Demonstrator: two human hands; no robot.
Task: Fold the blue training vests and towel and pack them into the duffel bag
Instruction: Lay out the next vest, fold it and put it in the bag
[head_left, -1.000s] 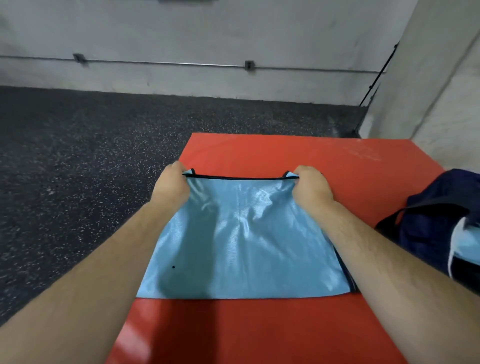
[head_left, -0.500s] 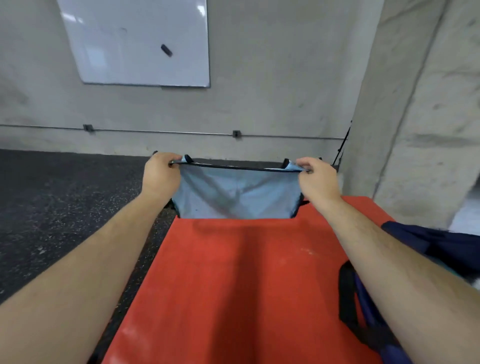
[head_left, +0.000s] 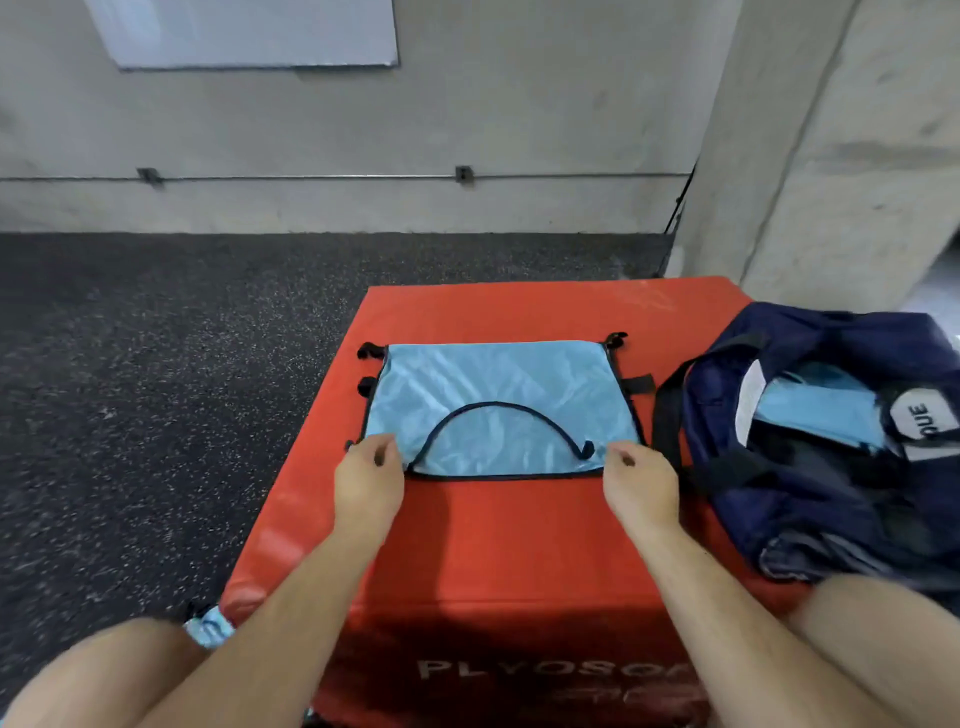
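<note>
Vest (head_left: 498, 384), held up before, now flat on box (head_left: 509, 540).

One vest (head_left: 498, 384) lies on one red box (head_left: 509, 545). One bag (head_left: 831, 509) holds one more blue piece (head_left: 815, 410). One blue scrap (head_left: 210, 626) shows at the box's near left corner. Two hands show: left hand (head_left: 369, 478), right hand (head_left: 639, 486). The wall (head_left: 519, 114) bears one whiteboard (head_left: 249, 31) and two brackets (head_left: 149, 175).
</note>
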